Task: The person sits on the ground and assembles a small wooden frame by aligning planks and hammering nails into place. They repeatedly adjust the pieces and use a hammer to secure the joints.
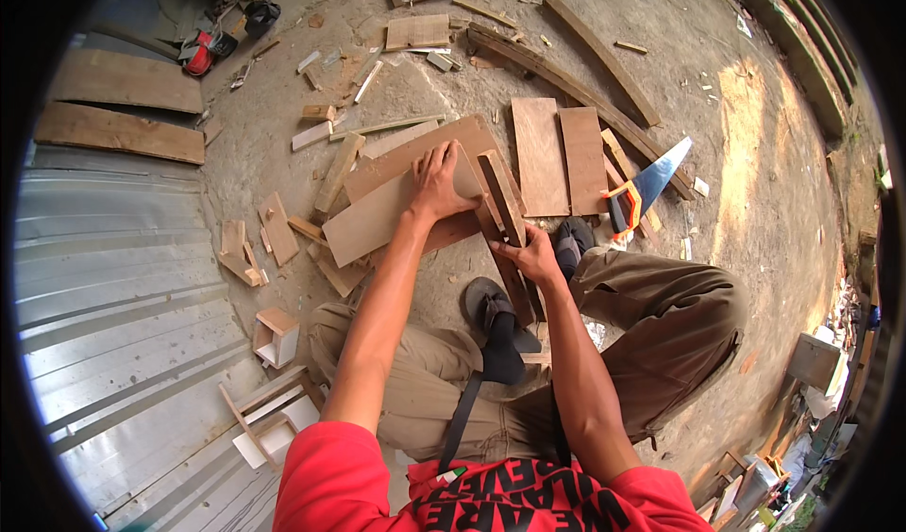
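Note:
In front of my legs, my left hand (434,185) is closed on a flat tan plywood panel (366,216), its fingers bent over the far part and its thumb toward the right end. My right hand (532,254) grips a narrow wooden batten (500,185) near its lower end. That batten stands against the panel's right end, and I cannot tell whether the two are joined. Behind and beneath the panel, more brown boards (486,139) show in part. The right hand's inner fingers are hidden by the wood.
Right of my hands, a handsaw (653,185) with an orange and black handle lies by two plywood pieces (540,155). Long beams (604,60) and scattered offcuts (418,32) lie farther off. Corrugated metal sheeting (113,249) borders the left; small wooden boxes (276,336) stand near it.

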`<state>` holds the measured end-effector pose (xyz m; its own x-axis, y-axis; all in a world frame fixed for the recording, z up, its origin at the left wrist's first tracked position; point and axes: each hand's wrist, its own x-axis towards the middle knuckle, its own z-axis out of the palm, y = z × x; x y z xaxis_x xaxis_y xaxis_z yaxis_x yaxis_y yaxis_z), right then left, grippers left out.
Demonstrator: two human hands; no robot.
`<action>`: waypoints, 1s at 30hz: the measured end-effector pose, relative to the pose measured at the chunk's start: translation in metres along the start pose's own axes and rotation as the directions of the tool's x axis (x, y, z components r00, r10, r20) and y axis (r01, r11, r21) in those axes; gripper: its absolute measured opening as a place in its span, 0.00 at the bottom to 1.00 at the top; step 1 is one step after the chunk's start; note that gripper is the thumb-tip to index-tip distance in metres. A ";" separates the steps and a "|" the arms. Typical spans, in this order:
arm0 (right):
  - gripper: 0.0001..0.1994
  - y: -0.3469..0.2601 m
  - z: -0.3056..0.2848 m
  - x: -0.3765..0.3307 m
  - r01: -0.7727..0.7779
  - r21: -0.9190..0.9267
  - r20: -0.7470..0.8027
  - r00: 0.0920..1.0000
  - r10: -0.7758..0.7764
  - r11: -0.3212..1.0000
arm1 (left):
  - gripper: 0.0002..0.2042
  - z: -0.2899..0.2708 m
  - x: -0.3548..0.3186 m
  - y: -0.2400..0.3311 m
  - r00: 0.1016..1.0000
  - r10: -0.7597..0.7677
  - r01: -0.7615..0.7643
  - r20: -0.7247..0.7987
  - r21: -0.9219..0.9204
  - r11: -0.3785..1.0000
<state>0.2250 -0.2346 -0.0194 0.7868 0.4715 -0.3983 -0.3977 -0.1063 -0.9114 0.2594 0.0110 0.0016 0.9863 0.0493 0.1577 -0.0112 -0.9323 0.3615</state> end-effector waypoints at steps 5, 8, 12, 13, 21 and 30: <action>0.15 0.003 0.001 0.000 0.014 -0.003 -0.011 1.000 -0.014 1.000 | 0.61 -0.001 0.000 0.000 1.000 0.024 -0.025 -0.010 -0.005 1.000; 0.16 -0.003 0.003 -0.002 0.012 0.001 -0.007 1.000 -0.012 1.000 | 0.61 0.002 -0.003 -0.004 1.000 0.024 -0.024 -0.011 -0.009 1.000; 0.16 -0.007 0.004 -0.004 0.033 0.020 -0.032 0.999 -0.032 0.999 | 0.63 0.005 -0.003 -0.003 1.000 -0.004 0.004 0.018 -0.017 1.000; 0.16 -0.009 0.003 -0.002 -0.008 -0.004 -0.034 0.999 0.008 1.000 | 0.63 0.006 -0.003 -0.002 0.999 -0.007 0.007 0.031 -0.010 1.000; 0.22 -0.010 -0.006 0.000 0.026 -0.176 -0.117 0.992 -0.047 0.984 | 0.66 0.014 -0.002 -0.009 0.991 -0.030 0.024 0.133 0.046 0.999; 0.23 -0.002 -0.105 0.049 -0.176 -0.571 -0.506 0.844 -0.175 0.802 | 0.61 0.013 -0.001 0.000 0.997 -0.017 0.011 0.074 0.080 0.997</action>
<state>0.3132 -0.3031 -0.0483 0.9729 -0.0265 -0.2296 -0.1881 -0.6682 -0.7198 0.2602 0.0063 -0.0103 0.9958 0.0382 0.0828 0.0127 -0.9573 0.2888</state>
